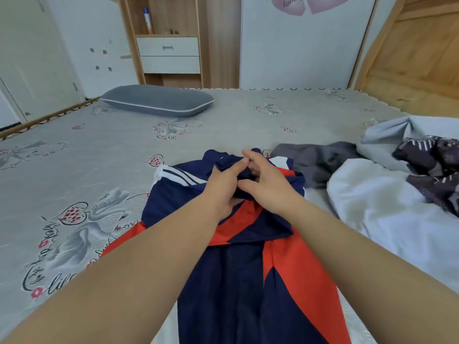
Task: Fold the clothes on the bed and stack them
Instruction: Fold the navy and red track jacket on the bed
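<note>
Head view. A navy, red and white jacket (248,244) lies along the middle of the bed (74,170), running from the near edge toward the centre. I have both hands on its far, bunched end: my left hand (223,187) grips a fold of navy cloth, fingers curled round it; my right hand (263,180) pinches the same fold between thumb and fingers, touching the left. A grey garment (320,160) lies just beyond to the right, beside a white quilt (387,214) carrying a dark patterned cloth (432,170). A grey pillow (159,100) rests at the far side.
</note>
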